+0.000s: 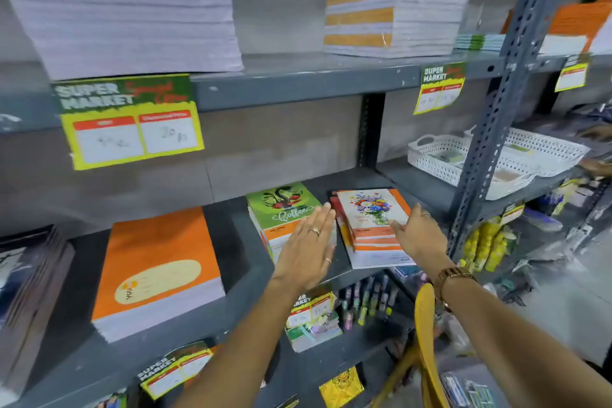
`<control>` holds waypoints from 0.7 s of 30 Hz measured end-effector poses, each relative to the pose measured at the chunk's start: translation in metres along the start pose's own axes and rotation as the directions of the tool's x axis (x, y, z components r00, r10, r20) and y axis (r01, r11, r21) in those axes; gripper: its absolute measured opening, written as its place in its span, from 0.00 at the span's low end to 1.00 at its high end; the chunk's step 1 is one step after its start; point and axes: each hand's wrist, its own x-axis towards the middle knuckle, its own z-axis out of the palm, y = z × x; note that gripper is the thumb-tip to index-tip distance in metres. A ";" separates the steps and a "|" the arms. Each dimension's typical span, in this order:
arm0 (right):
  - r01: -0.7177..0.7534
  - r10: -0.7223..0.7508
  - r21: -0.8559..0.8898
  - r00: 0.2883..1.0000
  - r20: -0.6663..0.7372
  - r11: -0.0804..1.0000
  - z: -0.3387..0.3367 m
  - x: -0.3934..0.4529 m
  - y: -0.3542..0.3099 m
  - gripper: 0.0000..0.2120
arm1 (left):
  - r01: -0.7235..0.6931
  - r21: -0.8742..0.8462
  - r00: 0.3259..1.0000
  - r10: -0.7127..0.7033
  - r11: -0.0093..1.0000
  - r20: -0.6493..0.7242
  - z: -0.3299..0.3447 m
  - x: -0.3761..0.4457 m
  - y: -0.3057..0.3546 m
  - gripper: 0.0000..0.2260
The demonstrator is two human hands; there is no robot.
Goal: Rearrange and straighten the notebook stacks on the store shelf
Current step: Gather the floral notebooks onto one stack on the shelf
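Observation:
On the middle shelf [251,278] lie three notebook stacks. A thick orange stack [155,262] sits to the left. A green stack with a "Coffee" cover [281,205] is in the centre. A skewed stack topped by a flower-cover notebook [371,212] lies to the right, its lower books fanned out toward the shelf's front edge. My left hand [308,245] is flat, fingers together, between the green and flower stacks, resting against the green stack's right side. My right hand [417,232] presses against the flower stack's right edge, thumb on its cover.
The upper shelf holds a tall white paper stack [126,7] and an orange-and-white notebook stack [390,16]. Price tags hang from the shelf edges. White baskets [463,159] stand to the right, behind a grey upright post [496,109]. Dark notebooks [29,291] lie far left. A yellow chair back [427,334] is below.

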 end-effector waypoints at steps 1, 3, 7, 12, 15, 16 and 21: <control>-0.043 0.043 0.015 0.999 0.004 0.999 0.003 0.008 0.004 0.35 | 0.004 -0.041 0.999 -0.002 0.999 0.037 0.012 0.004 0.002 0.25; -0.100 0.099 0.041 0.995 0.030 0.994 0.008 0.021 0.010 0.34 | 0.006 -0.083 0.975 0.013 0.997 0.223 0.025 0.005 0.005 0.26; -0.176 0.162 0.094 0.977 0.139 0.980 0.021 0.044 0.014 0.39 | -0.033 -0.041 0.910 0.047 0.999 0.413 0.055 0.007 0.004 0.26; -0.241 0.226 0.043 0.948 0.223 0.970 0.035 0.062 0.018 0.44 | -0.005 -0.086 0.871 0.046 0.996 0.489 0.078 -0.007 -0.003 0.27; -0.280 0.237 0.134 0.934 0.268 0.951 0.038 0.075 0.019 0.38 | -0.006 -0.080 0.879 0.044 0.997 0.475 0.086 -0.012 -0.003 0.30; -0.297 0.252 0.130 0.927 0.278 0.946 0.036 0.076 0.018 0.38 | -0.008 -0.085 0.881 0.047 0.996 0.470 0.087 -0.013 -0.003 0.31; -0.419 0.404 0.108 0.905 0.137 0.902 0.031 0.072 0.004 0.41 | 0.019 -0.106 0.891 0.032 0.994 0.453 0.087 -0.015 -0.004 0.32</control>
